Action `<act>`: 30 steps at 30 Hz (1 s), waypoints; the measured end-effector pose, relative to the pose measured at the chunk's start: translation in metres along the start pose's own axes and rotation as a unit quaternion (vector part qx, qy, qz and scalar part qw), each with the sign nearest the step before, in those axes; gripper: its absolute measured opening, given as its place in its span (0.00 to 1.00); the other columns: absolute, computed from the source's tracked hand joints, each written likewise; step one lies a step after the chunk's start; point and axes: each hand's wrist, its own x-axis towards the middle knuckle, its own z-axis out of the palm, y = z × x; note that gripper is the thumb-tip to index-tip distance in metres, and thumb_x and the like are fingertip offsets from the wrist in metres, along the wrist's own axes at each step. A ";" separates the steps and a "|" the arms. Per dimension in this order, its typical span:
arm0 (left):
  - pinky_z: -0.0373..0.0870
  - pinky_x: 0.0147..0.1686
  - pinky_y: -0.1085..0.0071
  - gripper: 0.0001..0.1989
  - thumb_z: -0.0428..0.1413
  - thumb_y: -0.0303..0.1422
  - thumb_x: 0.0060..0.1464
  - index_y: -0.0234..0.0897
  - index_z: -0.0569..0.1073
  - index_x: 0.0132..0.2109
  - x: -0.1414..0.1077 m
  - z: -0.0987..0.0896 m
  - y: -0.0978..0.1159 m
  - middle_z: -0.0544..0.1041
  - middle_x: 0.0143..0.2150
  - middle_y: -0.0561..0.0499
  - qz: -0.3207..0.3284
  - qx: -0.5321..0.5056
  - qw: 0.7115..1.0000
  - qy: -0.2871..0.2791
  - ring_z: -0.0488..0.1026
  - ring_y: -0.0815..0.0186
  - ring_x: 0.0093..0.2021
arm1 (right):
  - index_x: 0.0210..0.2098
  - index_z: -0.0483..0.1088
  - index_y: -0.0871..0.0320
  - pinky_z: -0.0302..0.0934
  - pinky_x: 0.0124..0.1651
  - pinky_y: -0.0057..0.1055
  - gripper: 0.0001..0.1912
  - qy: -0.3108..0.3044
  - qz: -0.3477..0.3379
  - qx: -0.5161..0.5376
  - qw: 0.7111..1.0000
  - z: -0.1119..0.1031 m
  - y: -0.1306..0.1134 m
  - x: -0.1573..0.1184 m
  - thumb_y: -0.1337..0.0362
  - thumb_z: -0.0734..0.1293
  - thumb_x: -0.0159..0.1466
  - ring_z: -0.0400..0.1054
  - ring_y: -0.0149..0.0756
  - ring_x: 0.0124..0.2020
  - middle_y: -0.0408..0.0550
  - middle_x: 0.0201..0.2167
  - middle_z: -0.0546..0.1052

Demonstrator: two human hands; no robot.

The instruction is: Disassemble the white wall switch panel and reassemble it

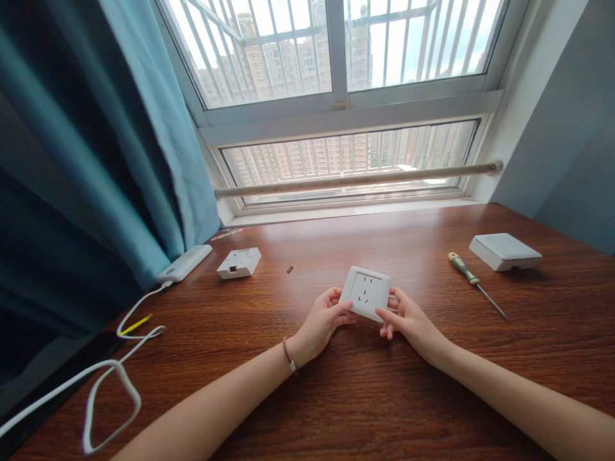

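Between my two hands is a white wall socket (368, 291), its face with several slots turned up toward me and tilted. My left hand (327, 318) pinches its left edge, thumb on the lower left corner of the face. On the other side, my right hand (406, 317) grips the right edge, with the thumb near the lower right corner and fingers behind. The back of the socket is hidden. A screwdriver (464, 269) with a yellow and grey handle lies to the right of my right hand.
A white box-like back part (240, 262) and small dark screws (289, 269) lie left of centre. Another white square piece (504, 250) is at the right. A white power bank (185, 264), a white cable (127, 384) and a yellow strip (136, 324) lie by the curtain (144, 128).
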 end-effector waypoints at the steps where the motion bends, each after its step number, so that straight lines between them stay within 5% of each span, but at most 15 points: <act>1: 0.69 0.33 0.73 0.10 0.59 0.30 0.46 0.32 0.68 0.36 0.001 -0.001 0.001 0.74 0.36 0.47 0.006 -0.010 1.000 0.015 0.72 0.68 0.34 | 0.45 0.52 0.58 0.59 0.16 0.21 0.25 -0.009 -0.001 -0.002 1.000 0.000 0.001 0.000 0.57 0.67 0.55 0.67 0.24 0.18 0.51 0.38 0.71; 7: 0.70 0.32 0.70 0.03 0.55 0.24 0.45 0.31 0.69 0.31 0.020 -0.030 0.022 0.76 0.35 0.44 0.066 -0.084 0.977 0.185 0.74 0.65 0.33 | 0.46 0.51 0.57 0.61 0.19 0.22 0.25 -0.018 -0.005 -0.028 0.999 -0.001 0.007 0.000 0.57 0.66 0.57 0.69 0.26 0.21 0.46 0.34 0.70; 18: 0.70 0.26 0.73 0.09 0.48 0.19 0.47 0.34 0.69 0.34 0.061 -0.144 0.067 0.74 0.27 0.50 0.143 -0.071 0.876 0.455 0.70 0.70 0.24 | 0.45 0.51 0.57 0.59 0.18 0.23 0.24 -0.016 0.000 -0.043 0.999 0.001 0.006 0.000 0.55 0.66 0.56 0.68 0.26 0.19 0.43 0.31 0.70; 23: 0.73 0.31 0.69 0.07 0.49 0.19 0.47 0.34 0.66 0.30 0.063 -0.166 0.068 0.73 0.25 0.52 0.129 -0.053 0.862 0.487 0.72 0.69 0.27 | 0.45 0.52 0.57 0.59 0.18 0.23 0.24 -0.015 -0.003 -0.049 0.999 0.000 0.008 0.000 0.55 0.66 0.56 0.68 0.26 0.19 0.42 0.31 0.69; 30: 0.73 0.35 0.64 0.07 0.51 0.18 0.46 0.33 0.65 0.28 0.063 -0.168 0.071 0.72 0.26 0.52 0.116 -0.035 0.863 0.490 0.74 0.68 0.30 | 0.45 0.52 0.56 0.59 0.18 0.23 0.24 -0.016 -0.002 -0.048 0.999 0.000 0.009 0.000 0.55 0.66 0.56 0.68 0.26 0.19 0.43 0.31 0.70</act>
